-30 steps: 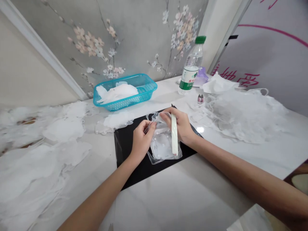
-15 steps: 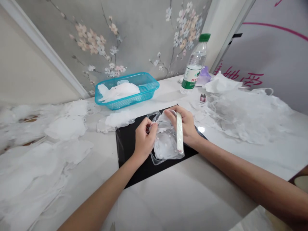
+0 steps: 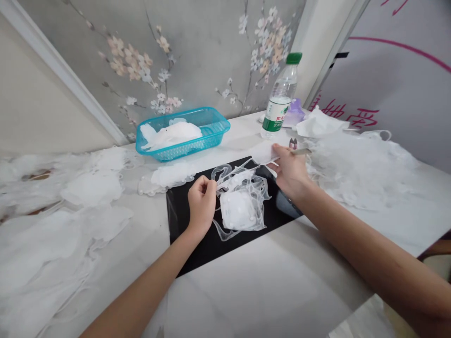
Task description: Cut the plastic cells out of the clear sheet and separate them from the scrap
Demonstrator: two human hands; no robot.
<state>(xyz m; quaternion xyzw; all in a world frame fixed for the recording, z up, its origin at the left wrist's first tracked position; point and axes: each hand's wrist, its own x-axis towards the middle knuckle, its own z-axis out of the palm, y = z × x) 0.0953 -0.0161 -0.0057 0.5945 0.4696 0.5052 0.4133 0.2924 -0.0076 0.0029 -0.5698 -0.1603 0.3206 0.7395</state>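
My left hand (image 3: 201, 204) is closed, pinching the end of some stretched translucent strands (image 3: 234, 177) over the black mat (image 3: 192, 249). Off to the right, my right hand (image 3: 291, 171) grips a thin white translucent sheet (image 3: 264, 151) between thumb and fingers. A pale flat stick (image 3: 302, 151), seen nearly edge-on, is also tucked in that hand. The strands run taut between both hands. Below them, on the mat, lies a white squarish piece (image 3: 239, 211) with small round bumps, and clear, stringy film (image 3: 260, 192) surrounds it.
Behind the mat stands a blue plastic basket (image 3: 218, 136) with white pieces inside. A green-capped water bottle (image 3: 278, 101) is at the back. White sheets (image 3: 95, 188) spread over the left side; a heap of translucent scraps (image 3: 366, 164) covers the right. A small stack (image 3: 172, 174) lies near the mat.
My hands have moved apart, the right one going right and up with the white sheet and the stick. The strands are now stretched, and the bumpy piece on the mat is more exposed.
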